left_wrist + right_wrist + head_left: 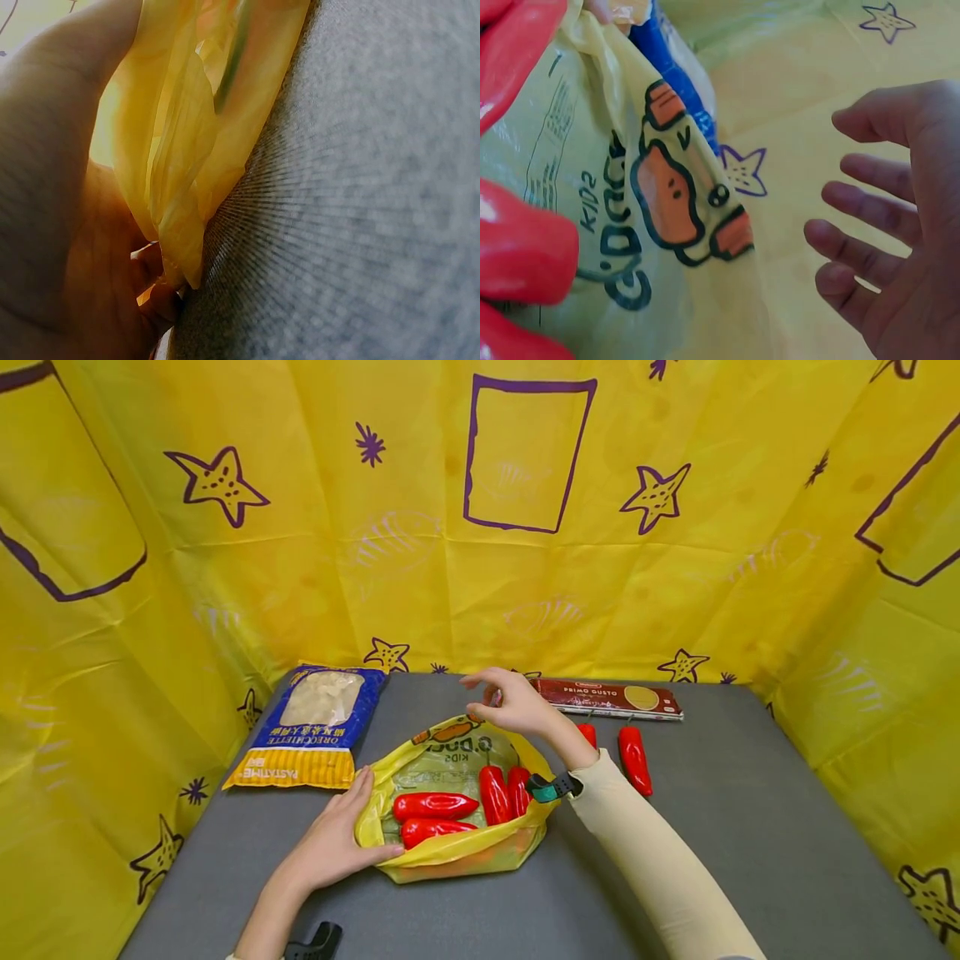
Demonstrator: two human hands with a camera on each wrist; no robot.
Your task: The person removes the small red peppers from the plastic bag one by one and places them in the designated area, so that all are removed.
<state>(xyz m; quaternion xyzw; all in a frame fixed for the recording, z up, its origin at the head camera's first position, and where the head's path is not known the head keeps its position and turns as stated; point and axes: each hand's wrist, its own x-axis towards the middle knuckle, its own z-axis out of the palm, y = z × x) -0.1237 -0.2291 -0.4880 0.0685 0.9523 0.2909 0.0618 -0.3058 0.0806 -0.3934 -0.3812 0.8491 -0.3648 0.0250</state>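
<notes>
A yellow plastic bag (457,852) lay open on the grey bench (750,827), its mouth facing up and toward the far wall, its printed duck side at the far edge. Four red peppers (433,806) sat inside: two lay with their long axes running left to right, tips pointing right, and two beside them ran near to far. The left hand (333,843) gripped the bag's near left rim, thumb curled over the plastic's edge; the left wrist view showed the film bunched against the palm. The right hand (510,702) hovered above the bag's far rim with fingers spread and relaxed, holding nothing. Two more red peppers (634,760) lay on the bench right of the bag, long axes near to far. A blue pasta bag (315,727) lay at the far left, a flat spaghetti packet (615,699) along the far edge.
</notes>
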